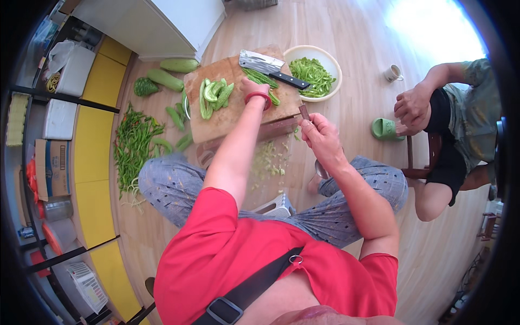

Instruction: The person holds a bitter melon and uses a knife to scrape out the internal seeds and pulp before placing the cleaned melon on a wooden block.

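Observation:
My left hand [255,91], with a red bangle at its wrist, reaches onto the wooden cutting board [222,122]. Its fingers are curled down on a dark green bitter melon piece [260,78]; the fingertips are hidden. Pale hollowed bitter melon halves [216,93] lie on the board's left side. A cleaver [262,62] with a black handle rests across the far right corner. My right hand [323,138] is closed around a spoon-like tool; its brown handle [304,111] sticks out above and a metal end [321,169] shows below.
A white bowl [337,70] of sliced greens stands beyond the board. Chillies [132,143] and gourds [165,79] lie on the floor left, scraps [271,162] in front. Another person [466,124] sits at right near a cup [393,72]. Shelves [92,146] line the left.

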A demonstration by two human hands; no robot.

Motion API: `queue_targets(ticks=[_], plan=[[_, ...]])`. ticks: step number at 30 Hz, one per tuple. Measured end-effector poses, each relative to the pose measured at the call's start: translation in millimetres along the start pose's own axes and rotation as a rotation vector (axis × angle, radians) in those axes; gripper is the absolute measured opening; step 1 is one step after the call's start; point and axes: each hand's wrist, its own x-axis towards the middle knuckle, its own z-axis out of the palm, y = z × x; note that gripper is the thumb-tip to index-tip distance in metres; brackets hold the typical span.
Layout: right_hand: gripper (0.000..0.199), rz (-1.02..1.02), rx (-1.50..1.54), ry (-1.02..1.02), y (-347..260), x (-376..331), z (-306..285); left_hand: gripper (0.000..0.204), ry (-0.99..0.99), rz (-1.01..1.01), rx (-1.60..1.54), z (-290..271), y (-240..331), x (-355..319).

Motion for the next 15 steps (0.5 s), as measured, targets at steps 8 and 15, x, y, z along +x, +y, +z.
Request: queue_targets(ticks=[8,15], plan=[[0.022,-0.023,-0.173,-0.041,5.2,8.3,4.8,0.044,-1.117,-0.374,-1.578,-74.9,-61.7,-32.2],[0.017,-0.251,-0.789,-0.069,26.1,24.4,20.6,0.046,-1.091,-0.440,-1.352,-110.8,-41.2,-118.8]])
